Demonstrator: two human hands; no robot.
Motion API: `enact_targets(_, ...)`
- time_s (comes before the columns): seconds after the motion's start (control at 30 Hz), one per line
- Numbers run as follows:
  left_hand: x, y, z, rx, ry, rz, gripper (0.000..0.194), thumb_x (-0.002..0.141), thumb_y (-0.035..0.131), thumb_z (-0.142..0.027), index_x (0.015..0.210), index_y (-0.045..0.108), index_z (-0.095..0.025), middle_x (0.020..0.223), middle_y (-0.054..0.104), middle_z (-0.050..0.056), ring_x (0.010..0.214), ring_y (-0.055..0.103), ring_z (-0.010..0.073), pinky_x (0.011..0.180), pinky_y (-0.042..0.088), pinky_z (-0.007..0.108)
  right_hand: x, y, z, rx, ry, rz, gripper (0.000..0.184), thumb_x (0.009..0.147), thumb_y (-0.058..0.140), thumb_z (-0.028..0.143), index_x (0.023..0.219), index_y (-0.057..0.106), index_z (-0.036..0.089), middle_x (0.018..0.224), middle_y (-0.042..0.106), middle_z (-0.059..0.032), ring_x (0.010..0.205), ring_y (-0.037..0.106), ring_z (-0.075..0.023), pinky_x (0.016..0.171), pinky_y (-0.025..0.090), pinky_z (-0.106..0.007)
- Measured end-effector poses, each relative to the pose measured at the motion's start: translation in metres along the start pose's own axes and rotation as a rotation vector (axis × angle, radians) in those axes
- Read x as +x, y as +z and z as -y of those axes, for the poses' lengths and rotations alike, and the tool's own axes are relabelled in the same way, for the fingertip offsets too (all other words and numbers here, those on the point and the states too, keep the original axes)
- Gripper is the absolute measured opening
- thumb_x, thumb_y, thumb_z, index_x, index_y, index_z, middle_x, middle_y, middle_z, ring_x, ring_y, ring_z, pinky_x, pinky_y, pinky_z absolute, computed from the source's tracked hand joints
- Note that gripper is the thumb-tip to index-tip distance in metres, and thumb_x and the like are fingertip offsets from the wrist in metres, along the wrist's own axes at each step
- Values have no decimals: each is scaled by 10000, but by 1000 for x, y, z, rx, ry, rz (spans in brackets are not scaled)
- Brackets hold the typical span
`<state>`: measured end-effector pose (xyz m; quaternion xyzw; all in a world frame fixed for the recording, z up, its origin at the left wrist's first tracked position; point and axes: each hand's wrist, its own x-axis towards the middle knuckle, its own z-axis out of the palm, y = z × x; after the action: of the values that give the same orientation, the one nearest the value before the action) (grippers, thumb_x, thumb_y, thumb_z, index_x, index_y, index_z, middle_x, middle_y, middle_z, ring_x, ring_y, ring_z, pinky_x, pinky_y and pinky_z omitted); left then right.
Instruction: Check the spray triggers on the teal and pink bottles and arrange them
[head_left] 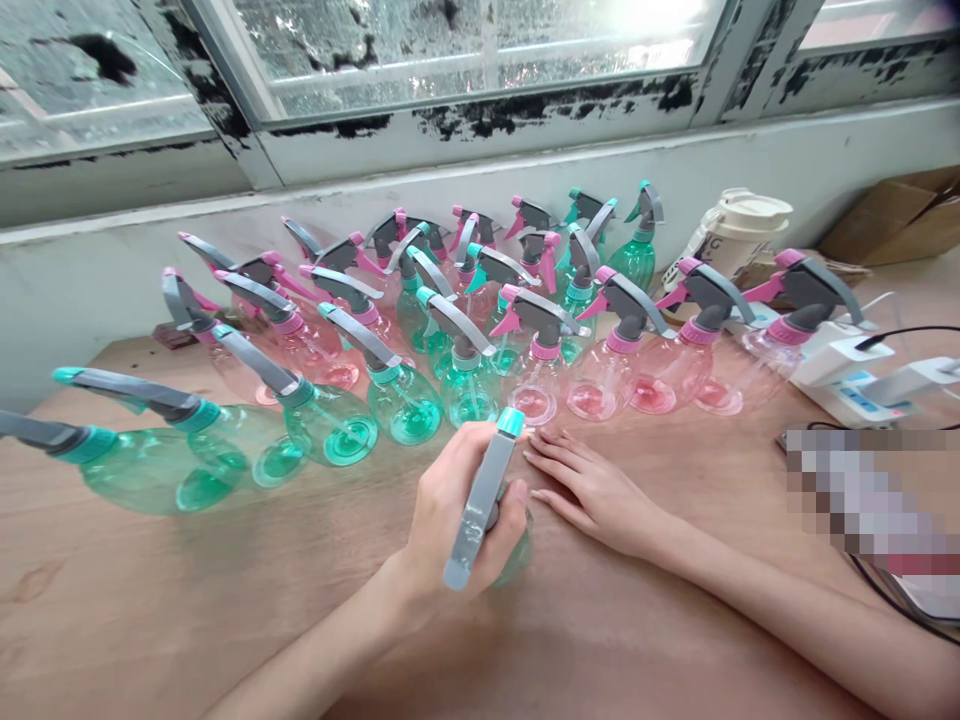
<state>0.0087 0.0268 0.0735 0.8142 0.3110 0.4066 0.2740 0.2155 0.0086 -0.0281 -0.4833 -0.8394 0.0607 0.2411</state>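
Observation:
My left hand (442,510) is wrapped round the neck of a green spray bottle (480,500) with a grey and teal trigger head. Most of that bottle's body is hidden under the hand. To its right, my right hand (592,490) lies flat on the wooden table (360,620), fingers stretched toward the bottle and holding nothing. Beyond both hands stand rows of spray bottles. Those in front at the left are green, such as this green bottle (409,400); pink ones, such as this pink bottle (600,375), continue the row to the right.
A lidded cup (739,225) stands behind the right end of the rows, with a brown cardboard box (892,220) beside it. A white power strip (840,370) with chargers and cables is at the right, above a pixelated device (930,595). A window (480,60) runs along the back.

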Motion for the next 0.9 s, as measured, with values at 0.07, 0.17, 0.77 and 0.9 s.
enact_targets(0.07, 1, -2, -2, 22, -11, 14, 142, 897, 498, -206, 1019, 563, -177, 940, 610, 74, 840, 614, 193, 770, 533, 350, 0, 0, 0, 13, 1, -8, 430, 960, 505, 308, 1355, 540, 140, 1417, 539, -138, 1368, 436, -291, 1132, 374, -534)
enact_targets(0.17, 3, -4, -6, 30, -13, 26, 80, 897, 509, -214, 936, 572, -182, 829, 608, 43, 722, 610, 166, 688, 521, 308, 1, -1, 0, 19, -1, -5, 435, 959, 507, 312, 1362, 533, 149, 1423, 532, -139, 1370, 434, -287, 1138, 366, -528)
enact_targets(0.77, 13, -19, 6, -261, -85, 132, 302, 881, 567, -243, 1181, 592, -217, 1166, 626, 96, 994, 630, 237, 896, 536, 397, 0, 1, -2, 42, -14, -8, 439, 964, 500, 321, 1372, 523, 160, 1417, 541, -134, 1358, 452, -287, 1133, 367, -540)
enact_targets(0.9, 13, -21, 2, -280, -119, 134, 304, 876, 572, -241, 1179, 601, -222, 1112, 649, 94, 1028, 637, 258, 880, 552, 394, 0, 1, -1, 44, -15, -23, 432, 959, 510, 312, 1364, 532, 163, 1422, 532, -143, 1354, 458, -285, 1125, 381, -535)
